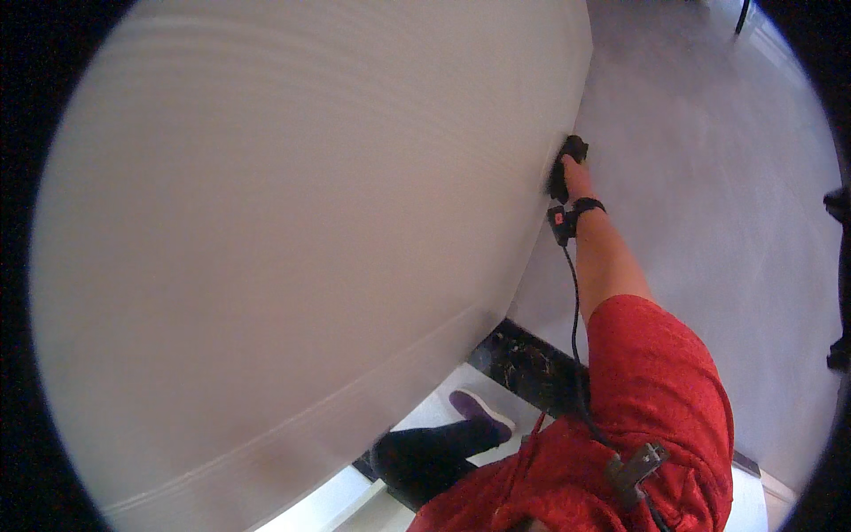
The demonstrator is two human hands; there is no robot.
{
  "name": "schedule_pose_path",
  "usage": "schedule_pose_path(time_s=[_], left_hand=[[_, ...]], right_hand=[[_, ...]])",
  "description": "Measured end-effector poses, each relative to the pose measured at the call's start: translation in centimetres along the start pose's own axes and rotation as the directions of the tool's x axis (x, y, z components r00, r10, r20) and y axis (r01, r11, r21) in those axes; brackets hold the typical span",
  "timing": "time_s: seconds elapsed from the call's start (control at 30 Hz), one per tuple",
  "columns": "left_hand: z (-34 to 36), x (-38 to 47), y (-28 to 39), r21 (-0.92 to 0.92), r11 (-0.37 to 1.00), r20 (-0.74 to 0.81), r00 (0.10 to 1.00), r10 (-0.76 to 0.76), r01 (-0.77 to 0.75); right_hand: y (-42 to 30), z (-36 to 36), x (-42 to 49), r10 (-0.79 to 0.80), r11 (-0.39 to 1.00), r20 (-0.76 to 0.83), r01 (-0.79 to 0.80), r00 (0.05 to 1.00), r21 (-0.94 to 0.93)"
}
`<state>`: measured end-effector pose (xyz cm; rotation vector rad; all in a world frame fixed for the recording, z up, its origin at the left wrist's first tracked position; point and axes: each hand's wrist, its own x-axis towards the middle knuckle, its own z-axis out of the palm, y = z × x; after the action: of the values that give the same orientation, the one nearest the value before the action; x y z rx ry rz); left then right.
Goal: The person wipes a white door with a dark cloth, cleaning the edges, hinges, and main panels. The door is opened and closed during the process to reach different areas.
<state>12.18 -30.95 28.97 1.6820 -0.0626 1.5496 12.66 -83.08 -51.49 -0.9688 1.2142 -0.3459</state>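
My right hand (578,178) reaches up and away to the corner where two walls meet. It is closed around a dark hand tool (558,181), whose long side lies against or very near the beige wall (299,233). Blur and the small size leave the kind of tool unclear. On the other side of the arm spreads the greyish wall (718,199). A black strap (589,205) circles my wrist and carries a small black device (560,225) with a cable (576,299). My left hand is out of view.
A dark marble-look skirting (532,369) runs along the foot of the greyish wall. Below are a leg in dark trousers (432,459) and a purple shoe (480,411) on the pale floor. The cable runs down to a clip (638,472) on the red shirt (651,372).
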Motion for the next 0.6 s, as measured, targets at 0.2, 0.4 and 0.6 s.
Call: schedule_pose_path(time_s=[0.2,0.4,0.6], left_hand=[[1.0,-0.2,1.3,0.026,0.999,-0.010,1.000,-0.029,0.029],[-0.6,0.4,1.8,0.057,0.998,-0.009,1.000,-0.018,0.019],[-3.5,1.9,3.9,0.068,0.997,-0.020,1.000,-0.023,0.024]], right_hand=[[-1.5,0.4,-1.9,0.013,0.999,0.016,-0.012,1.000,-0.032],[9.1,2.8,-10.8,0.122,0.978,0.108,-0.138,0.987,0.154],[13.7,4.4,-22.7,0.221,0.958,0.217,-0.253,0.951,0.133]])
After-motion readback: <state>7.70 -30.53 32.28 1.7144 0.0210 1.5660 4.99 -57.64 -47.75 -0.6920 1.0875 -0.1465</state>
